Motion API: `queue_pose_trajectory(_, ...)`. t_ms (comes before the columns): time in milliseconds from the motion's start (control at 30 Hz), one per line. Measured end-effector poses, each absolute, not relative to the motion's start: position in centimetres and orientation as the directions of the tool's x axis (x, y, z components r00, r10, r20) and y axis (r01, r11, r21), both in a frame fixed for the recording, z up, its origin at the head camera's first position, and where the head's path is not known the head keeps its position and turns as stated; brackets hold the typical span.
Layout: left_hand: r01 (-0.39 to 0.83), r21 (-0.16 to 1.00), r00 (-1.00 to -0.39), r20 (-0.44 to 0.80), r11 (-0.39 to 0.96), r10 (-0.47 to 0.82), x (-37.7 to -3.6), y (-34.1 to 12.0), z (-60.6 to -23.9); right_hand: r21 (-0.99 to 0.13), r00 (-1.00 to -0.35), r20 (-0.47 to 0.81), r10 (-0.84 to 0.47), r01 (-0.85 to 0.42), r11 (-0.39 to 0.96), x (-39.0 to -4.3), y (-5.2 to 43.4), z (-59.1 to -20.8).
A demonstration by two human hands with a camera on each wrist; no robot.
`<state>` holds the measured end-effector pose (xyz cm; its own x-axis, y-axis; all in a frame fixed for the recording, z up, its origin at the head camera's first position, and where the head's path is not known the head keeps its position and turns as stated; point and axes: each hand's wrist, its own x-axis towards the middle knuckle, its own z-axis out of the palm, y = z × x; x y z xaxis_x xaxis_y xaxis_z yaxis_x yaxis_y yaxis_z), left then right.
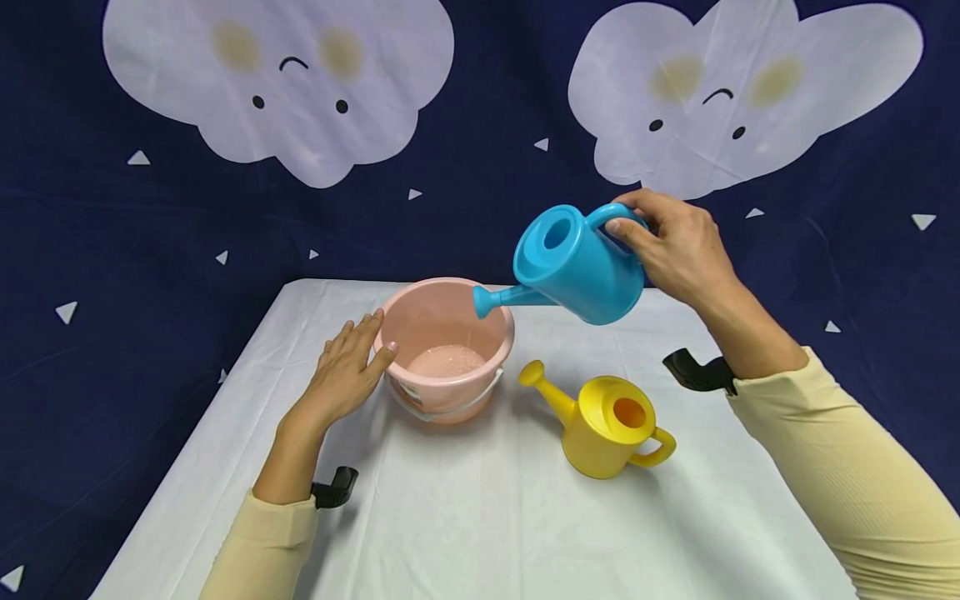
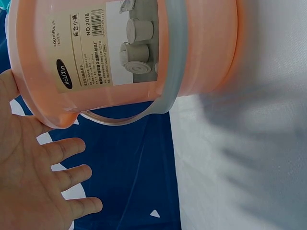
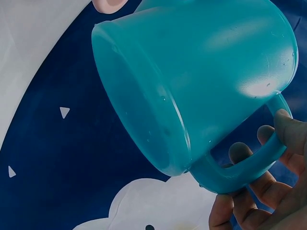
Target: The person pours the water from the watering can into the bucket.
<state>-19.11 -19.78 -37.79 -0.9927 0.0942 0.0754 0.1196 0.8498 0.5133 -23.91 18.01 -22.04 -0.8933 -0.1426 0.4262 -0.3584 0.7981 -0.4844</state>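
Right hand (image 1: 686, 250) fingers (image 3: 240, 155) curled round the handle of a tilted blue watering can (image 1: 577, 267), spout over the pink bucket (image 1: 450, 346), left hand (image 1: 345, 371) fingers straight against the bucket's side, yellow watering can (image 1: 603, 425) nearby on the white counter (image 1: 480, 517).

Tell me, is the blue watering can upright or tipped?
Tipped: the right hand holds the blue watering can by its handle, spout angled down over the pink bucket.

i am noting a yellow watering can (image 1: 609, 426) standing upright on the white tablecloth (image 1: 480, 517), and a navy backdrop (image 1: 112, 275) hanging behind, showing white cloud faces (image 1: 279, 79).
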Motion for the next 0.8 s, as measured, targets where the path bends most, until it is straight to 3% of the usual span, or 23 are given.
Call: queue_pose_trajectory(800, 0.117, 0.516, -0.993, 0.073, 0.849, 0.093, -19.18, -19.77, -37.87, -0.479, -0.881, 0.449, -0.151, -0.380, 0.791, -23.93, 17.79, -21.83)
